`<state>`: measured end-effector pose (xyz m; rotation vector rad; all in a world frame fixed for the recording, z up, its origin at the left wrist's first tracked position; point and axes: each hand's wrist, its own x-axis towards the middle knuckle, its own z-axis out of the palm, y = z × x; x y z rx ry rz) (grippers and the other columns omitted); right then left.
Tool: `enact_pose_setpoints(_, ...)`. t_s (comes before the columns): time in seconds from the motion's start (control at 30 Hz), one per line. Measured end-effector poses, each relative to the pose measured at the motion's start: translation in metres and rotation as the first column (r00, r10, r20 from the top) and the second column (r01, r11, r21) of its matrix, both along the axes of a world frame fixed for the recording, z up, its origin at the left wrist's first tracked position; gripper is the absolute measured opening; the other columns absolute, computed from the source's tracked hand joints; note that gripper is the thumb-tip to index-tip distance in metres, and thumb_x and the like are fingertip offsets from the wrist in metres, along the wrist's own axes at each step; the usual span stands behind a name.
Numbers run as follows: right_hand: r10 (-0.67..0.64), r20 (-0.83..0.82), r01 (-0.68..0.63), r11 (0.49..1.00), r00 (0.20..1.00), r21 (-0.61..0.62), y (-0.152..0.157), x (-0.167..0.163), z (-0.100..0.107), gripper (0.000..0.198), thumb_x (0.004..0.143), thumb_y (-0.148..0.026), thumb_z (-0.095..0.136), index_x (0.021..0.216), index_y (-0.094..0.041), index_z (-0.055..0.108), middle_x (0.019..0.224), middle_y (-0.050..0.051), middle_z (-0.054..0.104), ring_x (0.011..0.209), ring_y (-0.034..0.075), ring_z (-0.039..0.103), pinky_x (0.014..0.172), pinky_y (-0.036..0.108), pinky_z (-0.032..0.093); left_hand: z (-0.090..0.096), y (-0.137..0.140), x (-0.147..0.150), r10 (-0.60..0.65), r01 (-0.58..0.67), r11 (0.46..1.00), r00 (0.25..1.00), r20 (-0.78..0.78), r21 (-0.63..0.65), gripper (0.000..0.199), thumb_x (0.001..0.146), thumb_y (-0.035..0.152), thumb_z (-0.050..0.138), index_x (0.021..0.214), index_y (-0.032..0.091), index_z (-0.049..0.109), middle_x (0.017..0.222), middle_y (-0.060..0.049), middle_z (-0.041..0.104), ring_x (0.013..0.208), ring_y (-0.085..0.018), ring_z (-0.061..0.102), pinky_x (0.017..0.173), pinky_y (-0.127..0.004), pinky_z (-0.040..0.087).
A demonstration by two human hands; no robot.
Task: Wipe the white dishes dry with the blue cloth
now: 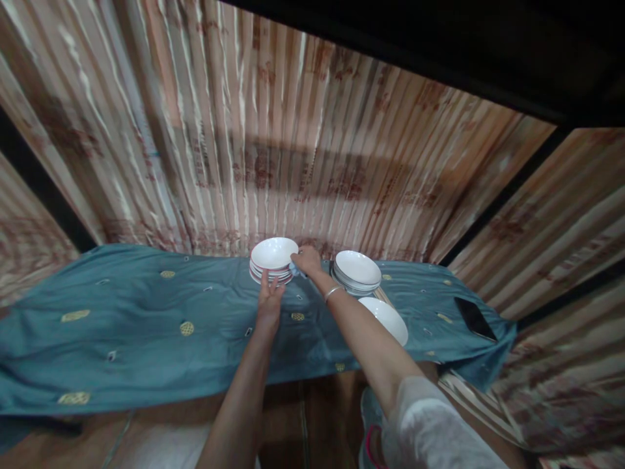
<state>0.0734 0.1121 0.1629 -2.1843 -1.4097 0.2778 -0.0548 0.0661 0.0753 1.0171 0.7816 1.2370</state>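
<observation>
A stack of white bowls with reddish rims stands at the back of the covered table, left of centre. My left hand is at the front of this stack, fingers stretched out and touching or nearly touching its side. At the stack's right edge, my right hand has its fingers closed around a small crumpled pale blue cloth, mostly hidden by the hand. To the right stands a second stack of white dishes with dark rims. Below it lies a single white bowl, partly behind my right forearm.
A blue-green cloth with yellow patterns covers the long table. On its right end lies a black phone. Pleated curtains hang right behind the table, and dark frame posts stand at the sides. Something light brown shows beside the second stack.
</observation>
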Motion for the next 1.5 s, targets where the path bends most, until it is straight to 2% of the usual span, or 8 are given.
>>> enact_pose_setpoints(0.3, -0.028, 0.032, 0.023, 0.989, 0.999, 0.144, -0.027, -0.003, 0.023, 0.031, 0.081, -0.025, 0.056, 0.106, -0.018, 0.071, 0.102, 0.008, 0.073, 0.100, 0.023, 0.067, 0.086, 0.027, 0.048, 0.024, -0.015, -0.006, -0.016, 0.023, 0.998, 0.992, 0.126, -0.056, 0.069, 0.083, 0.029, 0.058, 0.145, 0.041, 0.030, 0.161, 0.000, 0.019, 0.140, -0.022, 0.035, 0.102, -0.040, 0.044)
enact_pose_setpoints(0.57, -0.008, -0.067, 0.030, 0.941, 0.998, 0.338, -0.105, 0.003, 0.015, 0.040, 0.079, -0.025, 0.054, 0.116, -0.019, 0.065, 0.095, 0.004, 0.072, 0.092, 0.020, 0.065, 0.084, 0.028, 0.048, 0.038, -0.049, -0.009, -0.030, 0.049, 0.992, 0.985, 0.169, -0.112, 0.054, 0.088, 0.038, 0.051, 0.140, 0.031, 0.038, 0.150, -0.007, 0.042, 0.129, -0.023, 0.050, 0.097, -0.038, 0.050)
enact_pose_setpoints(0.77, 0.004, -0.337, 0.124, 0.925, 0.941, 0.359, -0.163, -0.003, -0.057, 0.036, 0.077, -0.030, 0.054, 0.107, -0.017, 0.068, 0.073, 0.001, 0.070, 0.066, 0.018, 0.064, 0.065, 0.027, 0.051, 0.017, -0.078, -0.022, -0.113, 0.147, 0.973, 0.975, 0.190, -0.178, 0.063, 0.080, 0.032, 0.061, 0.139, 0.033, 0.038, 0.146, -0.007, 0.047, 0.115, -0.027, 0.061, 0.088, -0.046, 0.056)
enact_pose_setpoints(0.93, 0.025, -0.375, 0.109, 0.937, 0.927, 0.331, -0.184, -0.003, -0.096, 0.026, 0.079, -0.032, 0.057, 0.097, -0.018, 0.070, 0.083, 0.006, 0.074, 0.074, 0.020, 0.069, 0.069, 0.029, 0.054, -0.017, -0.084, -0.030, -0.065, 0.097, 0.942, 0.992, 0.109, -0.320, 0.061, 0.077, 0.025, 0.063, 0.135, 0.030, 0.045, 0.130, -0.009, 0.061, 0.102, -0.027, 0.068, 0.089, -0.050, 0.056)
enact_pose_setpoints(1.1, -0.053, -0.307, 0.176, 0.904, 0.950, 0.390, -0.186, 0.005, -0.095, 0.040, 0.089, -0.040, 0.048, 0.120, -0.018, 0.061, 0.101, 0.009, 0.073, 0.092, 0.023, 0.068, 0.085, 0.037, 0.053, -0.037, -0.084, -0.032, -0.066, 0.074, 0.939, 0.997, 0.033, -0.336, 0.058, 0.078, 0.024, 0.063, 0.134, 0.030, 0.048, 0.134, -0.009, 0.058, 0.108, -0.028, 0.065, 0.087, -0.048, 0.057)
enact_pose_setpoints(1.2, 0.040, -0.147, 0.023, 0.913, 0.988, 0.408, -0.172, -0.001, -0.091, 0.049, 0.092, -0.042, 0.047, 0.132, -0.015, 0.052, 0.128, 0.015, 0.061, 0.120, 0.025, 0.057, 0.102, 0.041, 0.044, -0.039, -0.084, -0.029, -0.068, 0.065, 0.948, 0.998, -0.001, -0.312, 0.059, 0.078, 0.027, 0.066, 0.134, 0.030, 0.049, 0.137, -0.009, 0.056, 0.116, -0.029, 0.061, 0.086, -0.046, 0.057)
enact_pose_setpoints(1.3, 0.217, 0.054, -0.224, 0.943, 0.975, 0.246, -0.162, -0.011, -0.095, 0.048, 0.092, -0.038, 0.050, 0.133, -0.014, 0.051, 0.140, 0.018, 0.051, 0.134, 0.029, 0.042, 0.111, 0.050, 0.032, -0.039, -0.083, -0.026, -0.086, 0.072, 0.950, 0.996, -0.033, -0.303, 0.062, 0.077, 0.030, 0.068, 0.136, 0.030, 0.048, 0.141, -0.008, 0.053, 0.123, -0.030, 0.055, 0.087, -0.043, 0.057)
enact_pose_setpoints(1.5, 0.194, 0.162, -0.235, 0.928, 0.968, 0.288, -0.173, -0.017, -0.098, 0.039, 0.094, -0.024, 0.041, 0.130, -0.017, 0.054, 0.142, 0.015, 0.048, 0.133, 0.028, 0.042, 0.109, 0.050, 0.035, -0.045, -0.075, -0.023, -0.086, 0.055, 0.963, 0.991, -0.105, -0.263, 0.062, 0.080, 0.035, 0.066, 0.138, 0.030, 0.048, 0.142, -0.008, 0.052, 0.127, -0.030, 0.052, 0.092, -0.041, 0.054)
